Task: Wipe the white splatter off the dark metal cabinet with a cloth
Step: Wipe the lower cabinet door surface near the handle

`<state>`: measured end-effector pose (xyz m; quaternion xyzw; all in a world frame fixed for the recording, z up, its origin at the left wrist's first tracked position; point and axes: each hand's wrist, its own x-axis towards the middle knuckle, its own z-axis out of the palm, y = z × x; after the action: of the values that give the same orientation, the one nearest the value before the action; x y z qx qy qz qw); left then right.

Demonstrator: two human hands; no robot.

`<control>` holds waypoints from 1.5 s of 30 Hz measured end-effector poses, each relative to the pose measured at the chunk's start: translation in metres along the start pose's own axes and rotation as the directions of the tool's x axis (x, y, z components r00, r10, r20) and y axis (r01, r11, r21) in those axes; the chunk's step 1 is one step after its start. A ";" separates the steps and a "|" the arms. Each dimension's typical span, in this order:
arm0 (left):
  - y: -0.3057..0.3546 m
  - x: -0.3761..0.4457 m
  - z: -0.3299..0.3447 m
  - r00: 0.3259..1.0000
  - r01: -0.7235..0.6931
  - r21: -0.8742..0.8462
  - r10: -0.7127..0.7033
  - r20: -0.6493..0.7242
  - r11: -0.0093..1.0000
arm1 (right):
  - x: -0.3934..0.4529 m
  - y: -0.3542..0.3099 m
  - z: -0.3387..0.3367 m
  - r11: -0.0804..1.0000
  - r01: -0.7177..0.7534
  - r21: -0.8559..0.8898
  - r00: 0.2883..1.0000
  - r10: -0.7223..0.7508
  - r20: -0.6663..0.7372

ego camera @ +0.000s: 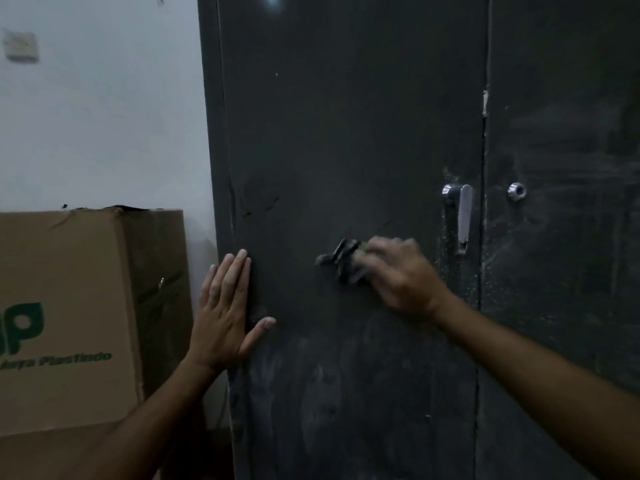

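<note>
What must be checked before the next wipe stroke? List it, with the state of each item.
1. Cloth held: ok, the right hand has it in its grip, bunched against the left door.
2. Door braced: ok, the left hand lies flat on the door's left edge.
3. Splatter left: not ok, pale smears remain low on the door and specks on the right door.
4. Stroke path: ok to the left; the handle stands close on the right.
5. Cloth clean enough: cannot tell, it is dark and blurred.
6. Box clear of the door: ok, it stands beside the cabinet.
</note>
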<state>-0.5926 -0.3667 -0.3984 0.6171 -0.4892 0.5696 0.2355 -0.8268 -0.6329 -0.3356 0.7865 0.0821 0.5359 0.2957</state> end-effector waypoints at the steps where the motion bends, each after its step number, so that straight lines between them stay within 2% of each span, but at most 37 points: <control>1: 0.000 0.001 0.000 1.000 0.002 0.000 -0.002 -0.004 1.000 | 0.008 0.021 -0.007 0.990 -0.138 -0.019 0.989 0.137 -0.055; 2: 0.001 0.000 0.000 1.000 0.002 0.003 -0.002 -0.002 1.000 | 0.022 0.037 -0.013 0.954 -0.299 -0.018 0.947 0.294 -0.131; 3: 0.001 0.000 0.000 1.000 0.003 0.006 -0.003 0.002 1.000 | 0.039 0.044 -0.015 0.891 -0.455 0.008 0.870 0.446 -0.209; 5: 0.000 -0.001 0.001 1.000 0.005 0.012 -0.005 0.007 1.000 | 0.062 0.030 -0.006 0.769 -0.633 0.093 0.723 0.630 -0.285; 6: 0.000 -0.001 0.002 1.000 0.007 0.015 -0.007 0.008 1.000 | 0.058 0.014 0.002 0.760 -0.641 0.109 0.713 0.642 -0.282; 7: 0.000 -0.001 0.002 1.000 0.008 0.016 -0.008 0.008 1.000 | 0.041 -0.005 0.010 0.794 -0.598 0.110 0.756 0.605 -0.249; 9: -0.001 -0.001 0.001 1.000 0.006 0.012 -0.006 0.006 1.000 | -0.016 -0.038 0.018 0.911 -0.407 0.062 0.905 0.411 -0.108; 10: 0.000 0.000 0.002 1.000 0.003 0.006 -0.003 0.003 1.000 | -0.046 -0.045 0.015 0.944 -0.329 0.035 0.943 0.331 -0.033; 12: 0.000 0.000 0.001 1.000 0.006 -0.004 -0.006 -0.006 1.000 | -0.076 -0.034 0.006 0.952 -0.306 0.006 0.951 0.306 0.032; 16: 0.001 0.000 0.000 1.000 0.016 -0.026 -0.016 -0.007 1.000 | -0.031 -0.003 -0.021 0.836 -0.546 0.054 0.837 0.547 0.004; 21: -0.002 -0.001 0.003 1.000 0.008 -0.038 -0.009 -0.010 0.999 | 0.022 0.018 -0.063 0.761 -0.575 0.300 0.752 0.636 -0.173; 25: -0.002 -0.001 0.003 1.000 -0.002 -0.044 0.001 -0.021 0.999 | 0.023 0.040 -0.081 0.668 -0.664 0.335 0.599 0.744 -0.297; 27: -0.002 -0.001 0.003 1.000 -0.001 -0.048 0.000 -0.024 0.999 | 0.023 0.058 -0.077 0.615 -0.718 0.325 0.542 0.788 -0.292; 30: -0.002 -0.001 0.004 1.000 -0.003 -0.060 0.001 -0.020 0.998 | 0.022 0.069 -0.054 0.575 -0.771 0.274 0.521 0.817 -0.248; 33: -0.002 -0.002 0.005 1.000 0.003 -0.063 -0.004 -0.018 0.998 | 0.005 0.045 -0.032 0.520 -0.798 0.306 0.458 0.852 -0.254; 35: -0.003 -0.002 0.005 1.000 0.005 -0.072 -0.006 -0.012 0.997 | -0.017 0.027 -0.028 0.469 -0.839 0.277 0.427 0.882 -0.199; 38: -0.003 -0.002 0.005 1.000 0.007 -0.081 -0.008 -0.008 0.997 | -0.018 0.030 -0.035 0.434 -0.864 0.254 0.404 0.900 -0.164; 42: -0.003 -0.002 0.006 1.000 0.002 -0.092 -0.004 -0.017 0.996 | 0.020 0.056 -0.040 0.454 -0.871 0.189 0.399 0.877 -0.268; 43: -0.003 -0.003 0.006 1.000 0.002 -0.091 -0.003 -0.015 0.996 | 0.021 0.054 -0.038 0.487 -0.855 0.178 0.427 0.856 -0.291; 45: -0.003 -0.004 0.007 1.000 0.002 -0.089 -0.003 -0.014 0.996 | 0.005 0.046 -0.031 0.591 -0.797 0.125 0.532 0.785 -0.316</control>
<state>-0.5860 -0.3696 -0.4024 0.6025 -0.5117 0.5512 0.2668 -0.8611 -0.6566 -0.2980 0.6283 -0.2423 0.7391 0.0161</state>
